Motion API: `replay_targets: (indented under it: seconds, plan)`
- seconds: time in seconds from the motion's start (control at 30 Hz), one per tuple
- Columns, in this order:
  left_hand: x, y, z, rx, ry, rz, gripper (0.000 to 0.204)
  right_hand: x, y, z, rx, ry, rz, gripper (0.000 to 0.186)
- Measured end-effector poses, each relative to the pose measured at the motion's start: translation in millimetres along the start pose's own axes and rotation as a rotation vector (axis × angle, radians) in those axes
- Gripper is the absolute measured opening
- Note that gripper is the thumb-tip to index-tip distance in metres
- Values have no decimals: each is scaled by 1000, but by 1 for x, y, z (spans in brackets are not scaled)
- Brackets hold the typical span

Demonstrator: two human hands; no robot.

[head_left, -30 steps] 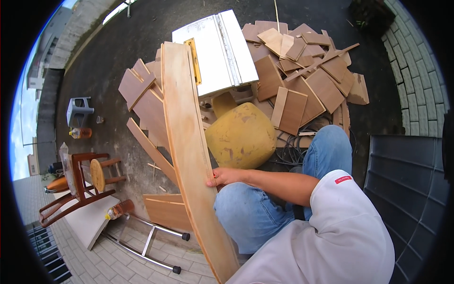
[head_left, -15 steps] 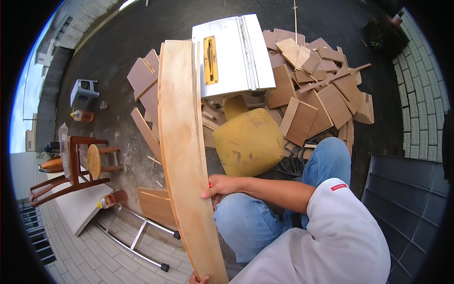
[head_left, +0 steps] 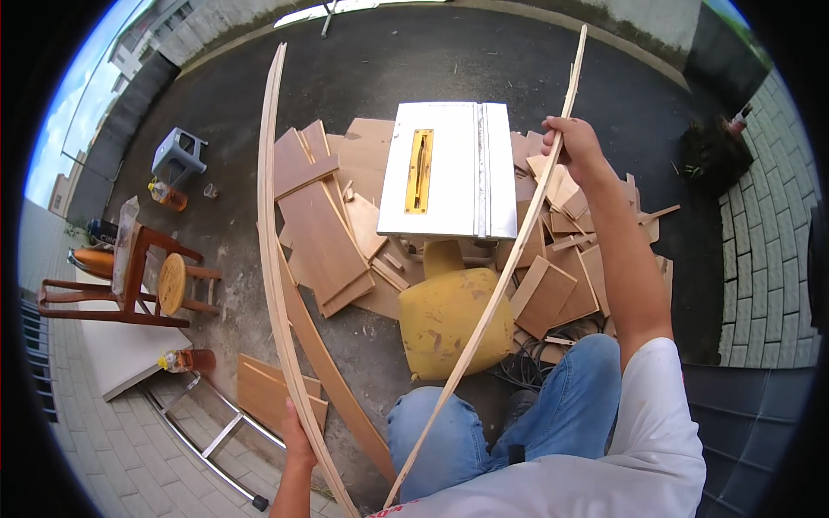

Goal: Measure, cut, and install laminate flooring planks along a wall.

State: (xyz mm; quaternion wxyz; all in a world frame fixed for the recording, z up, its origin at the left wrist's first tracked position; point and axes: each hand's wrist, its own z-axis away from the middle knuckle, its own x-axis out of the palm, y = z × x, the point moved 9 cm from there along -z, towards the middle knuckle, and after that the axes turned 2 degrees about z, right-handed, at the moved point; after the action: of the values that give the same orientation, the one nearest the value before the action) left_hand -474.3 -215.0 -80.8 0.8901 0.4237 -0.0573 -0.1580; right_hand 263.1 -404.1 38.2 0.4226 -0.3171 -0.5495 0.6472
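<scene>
My left hand [head_left: 298, 436] grips a long pale wooden board [head_left: 289, 354], seen nearly edge-on, standing out forward on the left. My right hand [head_left: 570, 142], raised at upper right, is closed round a thin, uneven light wooden strip [head_left: 484, 332] that slants down toward my lap. Between them stands a white table-saw top [head_left: 458, 164] with a yellow insert [head_left: 420, 170], above a scuffed yellow body [head_left: 453, 319]. Brown board offcuts [head_left: 319, 224] lie heaped around it, and another long brown board [head_left: 345, 397] lies beside my left knee.
At left stand a grey plastic stool [head_left: 179, 155], an upturned wooden chair [head_left: 134, 293], a round wooden stool [head_left: 173, 285], bottles [head_left: 199, 361] and a white panel [head_left: 117, 363]. A metal ladder-like frame [head_left: 220, 440] lies lower left. Black cable [head_left: 522, 367] coils near my knees; dark panels [head_left: 747, 436] are at right.
The wide board near centre has turned edge-on and moved left. My right hand has moved up and right, now holding a separate thin strip. My left hand has come into view.
</scene>
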Motion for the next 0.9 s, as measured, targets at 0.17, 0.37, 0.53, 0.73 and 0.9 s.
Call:
replay_targets:
  seconds: [0.17,0.37,0.53,0.73,0.9]
  plan:
    - [-12,-28,3,2,-222,82,58,-139,-49,-112,87,328,994,39]
    - [29,-41,46,-15,-636,452,42,21,-8,-179,-375,172,1452,50]
    - [76,-56,28,-208,-722,565,42,103,82,-268,-383,-268,1286,45]
    - [60,-52,50,-242,-649,594,43,141,113,-285,18,-357,1336,78]
    - [33,-50,89,-129,-541,612,44,153,91,-281,-150,-217,1324,74]
